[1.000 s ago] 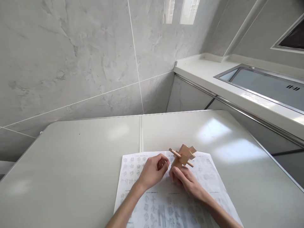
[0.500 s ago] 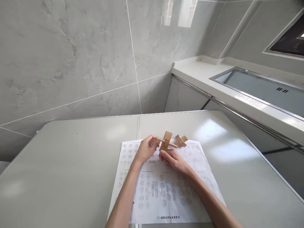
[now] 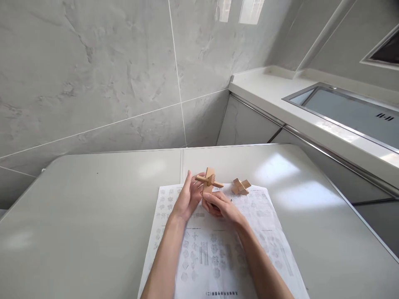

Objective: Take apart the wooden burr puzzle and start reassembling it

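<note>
A wooden burr puzzle (image 3: 210,179) is held upright in front of me, a flat block crossed by a thinner stick and a short piece facing me. My right hand (image 3: 222,206) pinches its lower end between thumb and fingers. Beside it, my left hand (image 3: 186,200) is open, its thumb raised and its other fingers partly hidden behind the puzzle; whether they touch the wood I cannot tell. To the right, a second wooden burr puzzle (image 3: 240,187) of crossed blocks rests on the top edge of the printed sheet (image 3: 215,265).
Under my forearms the sheet, with small diagrams, lies on a pale folding table (image 3: 93,224) with a centre seam. Grey marbled tiles (image 3: 118,62) rise behind it. A white counter (image 3: 262,89) with a glass-covered inset (image 3: 349,112) runs along the right.
My left hand has let go of the stick's end and spread its fingers. The puzzle has turned and shifted slightly left in my right hand. The view has moved slightly.
</note>
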Demonstrator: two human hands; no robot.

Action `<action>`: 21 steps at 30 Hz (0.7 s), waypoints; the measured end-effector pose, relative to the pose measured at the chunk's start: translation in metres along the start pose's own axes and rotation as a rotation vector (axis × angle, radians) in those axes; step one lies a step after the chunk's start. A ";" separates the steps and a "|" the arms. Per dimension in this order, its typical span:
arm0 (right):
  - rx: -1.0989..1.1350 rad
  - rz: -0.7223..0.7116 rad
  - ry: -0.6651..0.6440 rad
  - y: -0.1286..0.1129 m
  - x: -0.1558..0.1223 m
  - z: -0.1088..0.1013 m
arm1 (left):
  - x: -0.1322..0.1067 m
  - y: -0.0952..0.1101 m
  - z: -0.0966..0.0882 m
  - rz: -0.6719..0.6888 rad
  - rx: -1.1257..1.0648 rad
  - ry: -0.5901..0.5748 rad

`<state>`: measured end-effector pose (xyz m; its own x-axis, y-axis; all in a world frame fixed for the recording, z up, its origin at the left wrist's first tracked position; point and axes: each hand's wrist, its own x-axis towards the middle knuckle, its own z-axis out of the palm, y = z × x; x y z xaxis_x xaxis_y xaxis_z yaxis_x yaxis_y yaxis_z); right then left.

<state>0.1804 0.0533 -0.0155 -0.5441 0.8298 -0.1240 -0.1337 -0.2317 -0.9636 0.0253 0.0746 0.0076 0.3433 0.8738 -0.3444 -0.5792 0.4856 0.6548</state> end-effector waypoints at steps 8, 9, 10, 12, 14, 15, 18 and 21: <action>0.056 0.076 -0.071 0.007 -0.006 0.004 | -0.007 -0.010 0.009 -0.016 0.063 -0.003; 0.058 0.073 -0.063 0.008 -0.007 0.005 | -0.008 -0.012 0.009 -0.021 0.072 0.008; 0.056 0.061 -0.048 0.009 -0.008 0.006 | -0.009 -0.013 0.009 -0.025 0.081 0.016; 0.042 0.026 -0.005 0.010 -0.008 0.008 | -0.011 -0.016 0.009 -0.028 0.110 0.013; 0.035 0.008 0.017 0.010 -0.008 0.010 | -0.012 -0.017 0.008 -0.015 0.133 0.015; 0.037 0.011 0.016 0.010 -0.008 0.010 | -0.012 -0.017 0.008 -0.009 0.135 0.022; 0.045 0.026 -0.007 0.010 -0.008 0.010 | -0.012 -0.015 0.007 -0.007 0.110 0.047; 0.059 0.020 -0.035 0.012 -0.008 0.008 | -0.012 -0.010 0.006 -0.029 0.082 0.034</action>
<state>0.1767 0.0394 -0.0241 -0.5753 0.8070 -0.1334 -0.1709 -0.2781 -0.9452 0.0320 0.0592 0.0092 0.3329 0.8605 -0.3857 -0.5065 0.5082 0.6965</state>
